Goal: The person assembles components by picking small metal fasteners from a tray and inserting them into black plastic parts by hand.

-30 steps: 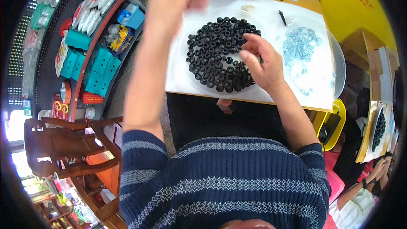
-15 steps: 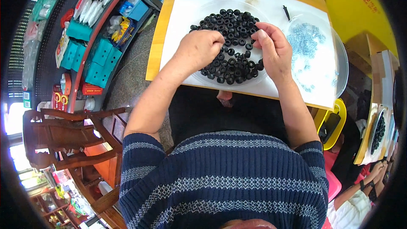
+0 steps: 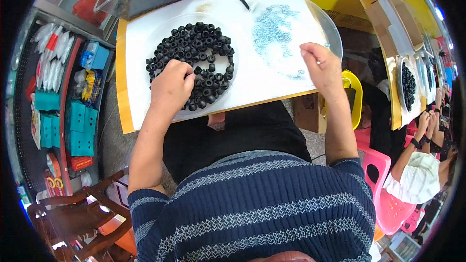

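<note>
1. Your left hand is curled at the black beads; whether it pinches one, I cannot tell.
2. Your right hand has thumb and forefinger nearly meeting; any hold is unclear.
3. Left of it lie small bluish bits.

Counted two hands at near surface, two round trays, one black stick. Logged dozens of black rings, overlapping.
</note>
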A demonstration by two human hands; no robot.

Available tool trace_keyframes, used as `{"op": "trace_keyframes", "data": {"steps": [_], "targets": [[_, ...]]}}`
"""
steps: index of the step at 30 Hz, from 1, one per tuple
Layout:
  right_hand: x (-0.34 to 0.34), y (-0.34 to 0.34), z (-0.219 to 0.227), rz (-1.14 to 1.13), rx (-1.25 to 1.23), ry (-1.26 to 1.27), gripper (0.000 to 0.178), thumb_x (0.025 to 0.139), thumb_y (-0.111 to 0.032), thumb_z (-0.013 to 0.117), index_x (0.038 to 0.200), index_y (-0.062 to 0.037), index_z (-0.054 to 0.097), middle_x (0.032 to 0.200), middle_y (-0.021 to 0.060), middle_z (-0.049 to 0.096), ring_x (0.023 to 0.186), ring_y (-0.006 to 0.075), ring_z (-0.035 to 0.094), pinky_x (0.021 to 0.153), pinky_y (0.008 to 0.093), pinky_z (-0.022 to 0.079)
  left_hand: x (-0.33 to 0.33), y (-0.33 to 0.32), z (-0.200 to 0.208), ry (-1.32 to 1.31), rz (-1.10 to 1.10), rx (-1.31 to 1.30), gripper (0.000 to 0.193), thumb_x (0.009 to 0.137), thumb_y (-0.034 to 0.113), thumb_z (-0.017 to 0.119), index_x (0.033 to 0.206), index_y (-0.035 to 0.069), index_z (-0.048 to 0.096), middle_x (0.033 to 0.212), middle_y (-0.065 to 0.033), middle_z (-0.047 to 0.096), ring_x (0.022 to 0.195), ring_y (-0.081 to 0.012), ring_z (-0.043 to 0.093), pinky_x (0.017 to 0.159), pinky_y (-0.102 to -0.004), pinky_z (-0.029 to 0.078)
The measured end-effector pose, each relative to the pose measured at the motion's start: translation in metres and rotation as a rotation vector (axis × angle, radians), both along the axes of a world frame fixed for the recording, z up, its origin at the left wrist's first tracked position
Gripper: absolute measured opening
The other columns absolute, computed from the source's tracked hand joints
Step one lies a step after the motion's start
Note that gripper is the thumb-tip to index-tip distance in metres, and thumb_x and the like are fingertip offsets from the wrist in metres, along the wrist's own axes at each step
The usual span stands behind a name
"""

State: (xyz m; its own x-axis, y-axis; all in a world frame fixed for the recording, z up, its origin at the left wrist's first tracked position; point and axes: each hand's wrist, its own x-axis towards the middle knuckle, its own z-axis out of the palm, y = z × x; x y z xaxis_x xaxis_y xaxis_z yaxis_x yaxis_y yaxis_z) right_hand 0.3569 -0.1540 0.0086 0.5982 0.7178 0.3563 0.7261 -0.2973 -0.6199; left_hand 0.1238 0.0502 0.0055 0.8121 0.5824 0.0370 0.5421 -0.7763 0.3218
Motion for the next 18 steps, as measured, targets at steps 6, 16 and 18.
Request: {"op": "trace_keyframes", "data": {"steps": [6, 16, 18], "targets": [[0.017, -0.002, -0.004, 0.050, -0.201, -0.071, 0.015, 0.076, -0.012, 0.052, 0.087, -0.0033, 0.058, 0.084, 0.0164, 0.059, 0.079, 0.0315, 0.057, 0.071, 0.0349, 0.045, -0.006, -0.004, -0.002, -0.330, 0.215, -0.352, 0.009, 0.074, 0.007, 0.054, 0.080, 0.001, 0.055, 0.070, -0.0051, 0.055, 0.060, -0.0103, 0.053, 0.057, -0.0226, 0.042], [0.002, 0.030, -0.005, 0.175, -0.406, -0.166, 0.027, 0.074, -0.014, 0.054, 0.100, -0.0091, 0.055, 0.095, 0.0178, 0.053, 0.084, 0.0322, 0.054, 0.074, 0.0377, 0.044, 0.011, -0.004, 0.005, -0.111, 0.093, -0.150, 0.022, 0.076, 0.022, 0.053, 0.092, 0.009, 0.057, 0.084, -0.0099, 0.057, 0.076, -0.0261, 0.056, 0.067, -0.0341, 0.045], [0.000, 0.031, -0.003, 0.145, -0.507, -0.187, 0.027, 0.075, -0.007, 0.053, 0.102, -0.0071, 0.054, 0.095, 0.0138, 0.054, 0.076, 0.0256, 0.056, 0.070, 0.0317, 0.045, 0.016, 0.000, 0.002, -0.104, 0.005, -0.061, 0.025, 0.075, 0.020, 0.054, 0.098, 0.009, 0.057, 0.087, -0.0100, 0.056, 0.080, -0.0267, 0.055, 0.071, -0.0340, 0.044]]}}
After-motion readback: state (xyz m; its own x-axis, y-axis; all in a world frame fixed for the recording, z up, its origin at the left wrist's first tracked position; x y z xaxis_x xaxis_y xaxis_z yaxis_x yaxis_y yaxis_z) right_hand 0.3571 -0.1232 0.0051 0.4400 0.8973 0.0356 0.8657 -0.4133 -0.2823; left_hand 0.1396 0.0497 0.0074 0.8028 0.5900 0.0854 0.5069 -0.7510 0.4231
